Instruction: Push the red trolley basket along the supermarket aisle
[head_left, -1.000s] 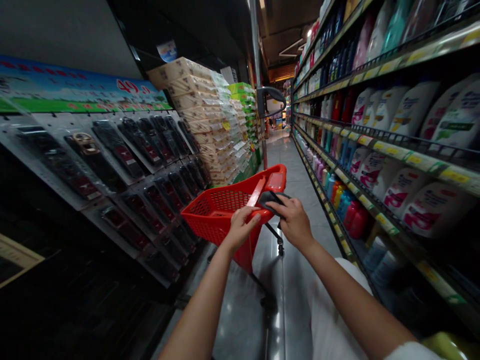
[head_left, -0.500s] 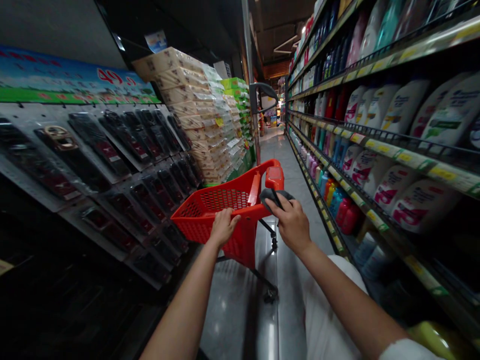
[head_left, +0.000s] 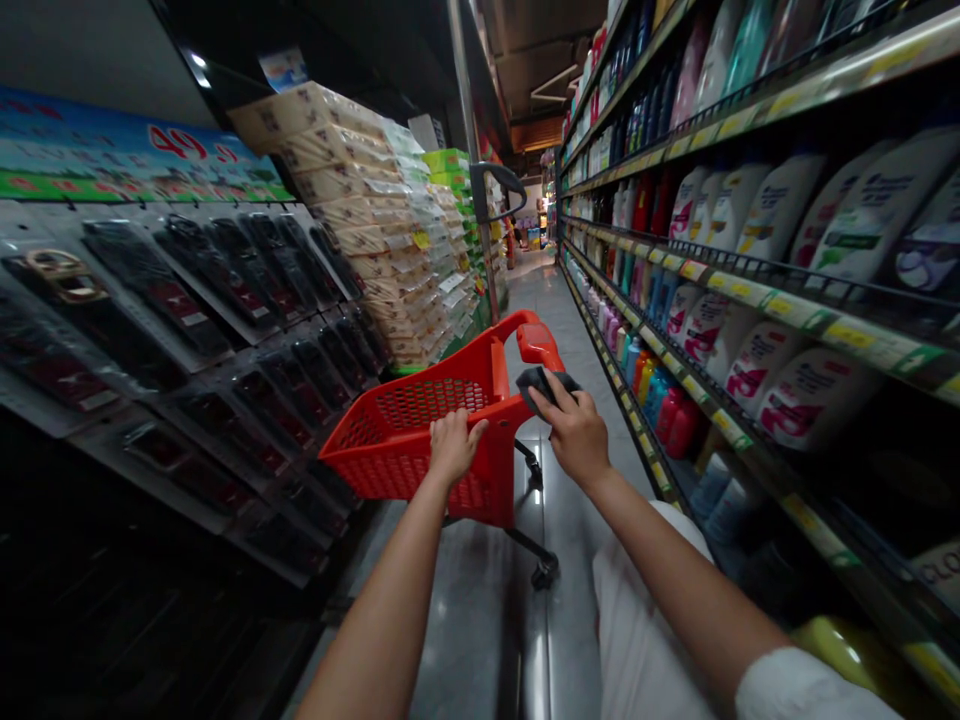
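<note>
A red plastic shopping cart (head_left: pixel 457 495) with a perforated basket stands on the aisle floor in front of me, turned sideways. My left hand (head_left: pixel 454 446) rests over its near side rim, fingers wrapped across the top edge. Between the fingers of my right hand (head_left: pixel 577 430) is a dark grey cloth (head_left: pixel 534 385), bunched up beside the red handle (head_left: pixel 538 342). Whether the cloth touches the cart there, I cannot tell. Inside the basket only the far wall and part of the floor show.
Shelves of shampoo bottles (head_left: pixel 810 395) line the right side. On the left hang packaged belts (head_left: pixel 195 280), with stacked tissue packs (head_left: pixel 360 220) beyond. A metal post (head_left: pixel 472 120) with a dark loop rises behind the cart. The grey tiled floor (head_left: pixel 529 285) runs down the aisle.
The cart and surroundings have shifted slightly left in view. My right hand has moved a little left and up with the cloth, which is folded differently. My left hand stays on the rim.
</note>
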